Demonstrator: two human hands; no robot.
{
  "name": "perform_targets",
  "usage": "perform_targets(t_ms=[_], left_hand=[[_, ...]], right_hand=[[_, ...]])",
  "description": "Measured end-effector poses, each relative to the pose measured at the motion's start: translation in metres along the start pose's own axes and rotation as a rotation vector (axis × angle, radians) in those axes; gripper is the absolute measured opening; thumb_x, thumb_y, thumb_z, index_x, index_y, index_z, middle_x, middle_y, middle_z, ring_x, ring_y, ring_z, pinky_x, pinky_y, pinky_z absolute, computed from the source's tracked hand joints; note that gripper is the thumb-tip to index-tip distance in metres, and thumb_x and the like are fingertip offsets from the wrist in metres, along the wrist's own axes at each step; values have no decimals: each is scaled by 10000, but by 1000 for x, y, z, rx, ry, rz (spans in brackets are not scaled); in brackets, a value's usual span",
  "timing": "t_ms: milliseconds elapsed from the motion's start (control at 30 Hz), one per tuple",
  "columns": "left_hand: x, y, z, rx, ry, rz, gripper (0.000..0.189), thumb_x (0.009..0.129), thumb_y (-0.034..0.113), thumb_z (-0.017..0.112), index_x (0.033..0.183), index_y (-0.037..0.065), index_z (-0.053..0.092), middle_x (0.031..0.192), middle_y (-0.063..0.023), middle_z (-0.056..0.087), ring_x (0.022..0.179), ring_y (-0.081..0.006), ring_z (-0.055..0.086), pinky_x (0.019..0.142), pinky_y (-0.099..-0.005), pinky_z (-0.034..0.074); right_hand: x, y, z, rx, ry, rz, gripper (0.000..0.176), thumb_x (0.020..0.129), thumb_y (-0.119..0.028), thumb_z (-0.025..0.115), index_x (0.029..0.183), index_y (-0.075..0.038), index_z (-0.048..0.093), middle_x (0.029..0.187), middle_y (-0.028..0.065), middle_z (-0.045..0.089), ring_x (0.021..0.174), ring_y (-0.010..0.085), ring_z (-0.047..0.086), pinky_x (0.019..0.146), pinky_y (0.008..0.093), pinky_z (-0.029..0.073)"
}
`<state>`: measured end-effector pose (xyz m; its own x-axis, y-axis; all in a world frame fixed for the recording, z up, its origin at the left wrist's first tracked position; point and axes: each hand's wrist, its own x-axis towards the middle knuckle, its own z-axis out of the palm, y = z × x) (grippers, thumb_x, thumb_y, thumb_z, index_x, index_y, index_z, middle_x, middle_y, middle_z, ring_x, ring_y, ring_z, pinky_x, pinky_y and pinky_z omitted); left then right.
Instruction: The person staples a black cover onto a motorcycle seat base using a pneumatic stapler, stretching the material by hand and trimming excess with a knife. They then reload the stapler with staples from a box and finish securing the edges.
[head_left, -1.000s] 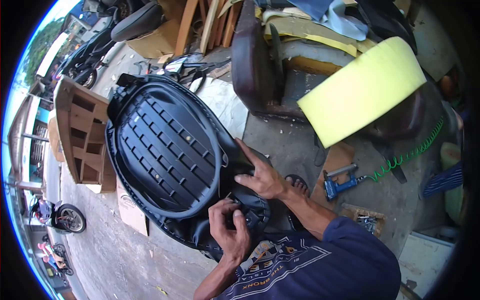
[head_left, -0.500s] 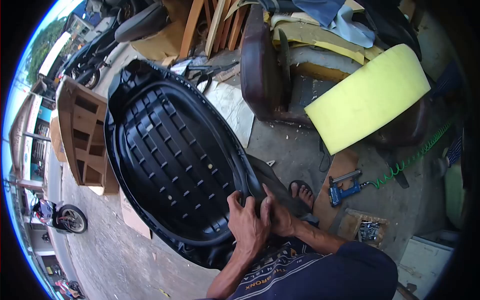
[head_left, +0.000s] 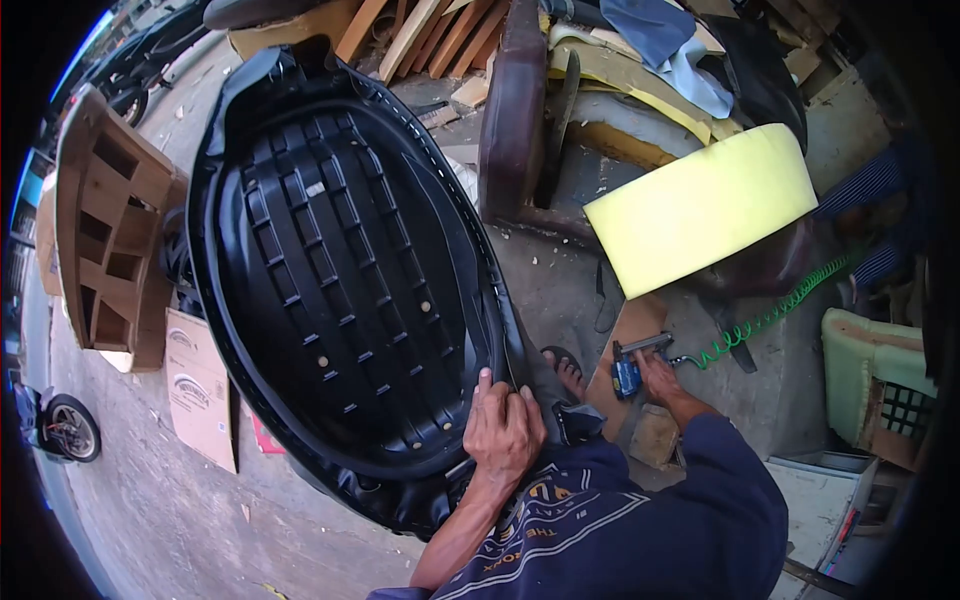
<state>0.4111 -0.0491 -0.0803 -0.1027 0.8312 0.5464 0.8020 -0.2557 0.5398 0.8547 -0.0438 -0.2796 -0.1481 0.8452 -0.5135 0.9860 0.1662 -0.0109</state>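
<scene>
An upturned motorcycle seat (head_left: pixel 330 260) lies before me with its black ribbed plastic base showing. Black cover material is folded over its rim, and a line of staples runs along the right side. My left hand (head_left: pixel 503 428) is closed on the seat cover (head_left: pixel 512 350) at the lower right rim, index finger pointing up along the edge. Off to the right, my right hand (head_left: pixel 657 374) has its fingers round the handle of a blue staple gun (head_left: pixel 626 376) on the ground. A coiled green air hose (head_left: pixel 760 322) runs from the gun.
A yellow foam block (head_left: pixel 705 208) rests on a torn brown chair (head_left: pixel 512 120). A small wooden box (head_left: pixel 655 436) sits below the staple gun. My sandalled foot (head_left: pixel 566 370) is beside the seat. Cardboard (head_left: pixel 200 385) and a wooden frame (head_left: pixel 115 235) stand left.
My right hand has left the seat rim and reached right to the staple gun. My left hand stays at the rim. The view has shifted, and the seat appears more upright.
</scene>
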Motion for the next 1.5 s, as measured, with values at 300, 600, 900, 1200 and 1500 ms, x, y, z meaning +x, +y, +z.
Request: perform_targets(t_ms=[300,600,900,1200,1500], left_hand=[[2,-6,20,91,27,-62,139,893,63,705,788,-8,647,980,-152,646,1094,-370,721,897,-446,615],[-6,-4,16,56,12,-78,131,898,69,695,802,-10,652,1000,-155,659,1096,-368,723,898,-447,616],[-9,-3,10,9,-28,-123,111,888,49,703,824,-23,649,1012,-165,657,1105,-396,715,894,-437,605],[-11,1,8,-50,-51,-158,128,902,64,682,813,-20,646,1077,-188,650,1143,-401,701,947,-467,603],[-10,-1,7,-74,-107,-190,127,903,64,691,844,-39,648,1095,-190,648,1155,-414,692,947,-458,599]], right_hand=[[11,-143,-247,855,-238,-69,336,831,-303,762,920,20,753,793,83,750,717,184,712,708,337,561],[-1,-238,-342,351,68,-566,404,728,-271,811,1087,-92,768,764,178,727,677,348,716,681,402,592],[-16,-302,-378,-68,3,-426,319,697,-267,799,911,-35,750,712,216,706,698,414,707,703,489,584],[-33,-263,-368,217,-43,-396,280,741,-322,781,881,-80,761,732,176,726,698,386,718,693,449,590],[-26,-269,-359,-8,45,-578,453,711,-387,874,1013,-64,772,708,182,713,641,361,710,618,424,570]])
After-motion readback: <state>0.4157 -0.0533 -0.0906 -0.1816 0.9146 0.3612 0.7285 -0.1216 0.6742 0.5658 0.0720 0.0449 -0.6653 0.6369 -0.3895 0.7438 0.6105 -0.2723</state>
